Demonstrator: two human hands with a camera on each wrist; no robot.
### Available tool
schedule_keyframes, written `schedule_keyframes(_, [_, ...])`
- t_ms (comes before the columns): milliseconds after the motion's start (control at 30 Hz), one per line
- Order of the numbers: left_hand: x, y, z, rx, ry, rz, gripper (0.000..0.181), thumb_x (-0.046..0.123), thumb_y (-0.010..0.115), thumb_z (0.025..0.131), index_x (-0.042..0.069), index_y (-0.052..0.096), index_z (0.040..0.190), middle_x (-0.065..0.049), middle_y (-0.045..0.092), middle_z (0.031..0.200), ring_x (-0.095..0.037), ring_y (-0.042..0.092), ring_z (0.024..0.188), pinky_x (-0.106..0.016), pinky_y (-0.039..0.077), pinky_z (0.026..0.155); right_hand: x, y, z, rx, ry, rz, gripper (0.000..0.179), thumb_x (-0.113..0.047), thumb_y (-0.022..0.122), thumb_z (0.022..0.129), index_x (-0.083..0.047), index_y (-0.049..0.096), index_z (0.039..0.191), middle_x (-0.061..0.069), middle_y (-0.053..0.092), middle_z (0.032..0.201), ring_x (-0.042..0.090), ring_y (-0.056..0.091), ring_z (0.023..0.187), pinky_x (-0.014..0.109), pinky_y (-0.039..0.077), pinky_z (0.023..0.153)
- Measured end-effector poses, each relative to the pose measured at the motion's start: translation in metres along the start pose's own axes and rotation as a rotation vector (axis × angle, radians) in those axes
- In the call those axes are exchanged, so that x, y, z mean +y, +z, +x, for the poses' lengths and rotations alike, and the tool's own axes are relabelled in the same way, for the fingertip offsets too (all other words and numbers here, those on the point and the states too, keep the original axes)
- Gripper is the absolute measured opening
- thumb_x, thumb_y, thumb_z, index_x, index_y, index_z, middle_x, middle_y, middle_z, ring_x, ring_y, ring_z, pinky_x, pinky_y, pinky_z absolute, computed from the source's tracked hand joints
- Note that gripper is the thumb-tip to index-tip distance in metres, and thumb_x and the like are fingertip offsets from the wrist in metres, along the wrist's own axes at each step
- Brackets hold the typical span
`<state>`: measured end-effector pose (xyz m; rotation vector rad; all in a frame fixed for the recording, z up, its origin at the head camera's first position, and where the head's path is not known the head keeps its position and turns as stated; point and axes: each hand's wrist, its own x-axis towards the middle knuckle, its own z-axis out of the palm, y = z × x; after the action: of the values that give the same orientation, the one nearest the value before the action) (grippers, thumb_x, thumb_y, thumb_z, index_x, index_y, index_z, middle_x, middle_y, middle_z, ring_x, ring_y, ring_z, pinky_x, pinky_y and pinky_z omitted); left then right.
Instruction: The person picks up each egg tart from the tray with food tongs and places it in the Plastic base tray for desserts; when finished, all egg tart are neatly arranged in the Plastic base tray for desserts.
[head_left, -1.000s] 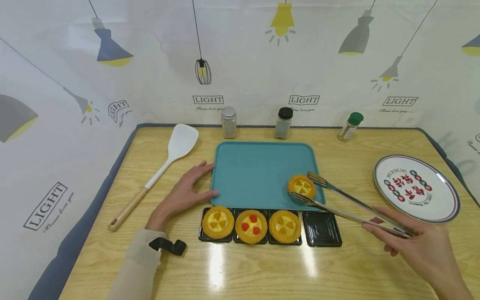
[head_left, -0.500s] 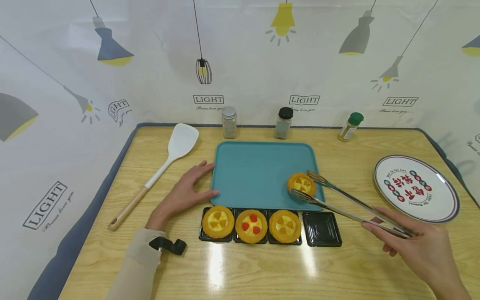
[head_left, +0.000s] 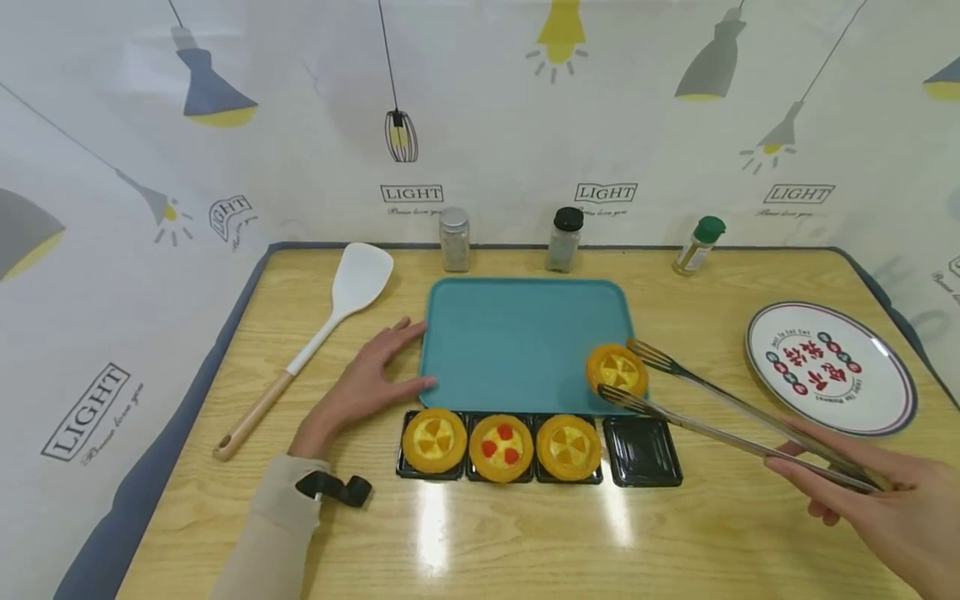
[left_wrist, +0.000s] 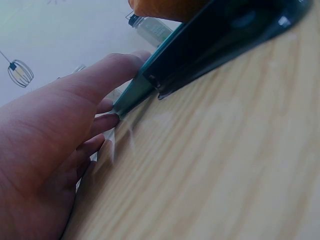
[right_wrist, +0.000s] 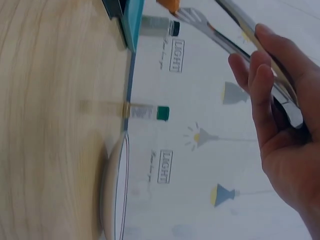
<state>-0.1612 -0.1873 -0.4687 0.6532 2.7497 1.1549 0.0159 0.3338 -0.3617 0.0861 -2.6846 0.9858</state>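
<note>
My right hand (head_left: 896,487) holds a pair of metal tongs (head_left: 708,427) near its closed end. Between the tong tips is a round tart (head_left: 618,371) with orange pieces on top, over the right front corner of a teal tray (head_left: 517,333). In the right wrist view this tart (right_wrist: 169,4) shows raised above the tray. On the tray's left side, the thumb and fingertips of my left hand (head_left: 366,379) touch the rim, the fingers relaxed. Three more tarts sit in black plastic holders along the tray's front, the middle tart (head_left: 501,448) with red pieces.
A black holder (head_left: 642,450) with no tart ends the row at the right. A white plate (head_left: 862,392) with red lettering lies at the right, a white spatula (head_left: 311,342) at the left. Behind the tray stand three seasoning jars, one a green-capped jar (head_left: 697,246).
The right hand has moved right with the tongs, and the tart between their tips has shifted slightly right, too. The left hand stays at the tray's edge. The head view has tilted slightly.
</note>
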Motion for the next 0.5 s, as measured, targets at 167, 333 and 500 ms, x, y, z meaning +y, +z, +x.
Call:
schedule_keyframes(167, [0.001,0.000,-0.001,-0.003,-0.015,0.003,0.083,0.061,0.069,0.083,0.035,0.033,0.153,-0.002,0.020,0.161,-0.027,0.014,0.146,-0.057,0.015,0.115,0.019,-0.014,-0.017,-0.082,0.025,0.005,0.055,0.010,0.073,0.082,0.000,0.058,0.135,-0.019,0.062,0.090,0.014,0.052,0.045,0.022,0.043,0.040])
schedule_keyframes(333, [0.002,-0.001,0.000,-0.002,-0.016,-0.004,0.083,0.060,0.070,0.083,0.035,0.033,0.153,-0.002,0.020,0.161,-0.028,0.014,0.147,-0.057,0.015,0.115,0.036,-0.019,-0.033,-0.160,0.074,-0.024,0.056,0.009,0.073,0.083,0.003,0.055,0.136,-0.020,0.058,0.091,0.014,0.050,0.045,0.025,0.041,0.038])
schedule_keyframes(500, [0.002,-0.001,0.000,-0.004,-0.005,-0.004,0.084,0.058,0.071,0.083,0.033,0.034,0.153,-0.004,0.020,0.161,-0.031,0.014,0.146,-0.058,0.014,0.115,0.040,-0.019,-0.042,-0.199,0.094,-0.054,0.051,0.009,0.072,0.083,0.006,0.057,0.131,-0.020,0.057,0.089,0.013,0.049,0.043,0.025,0.042,0.037])
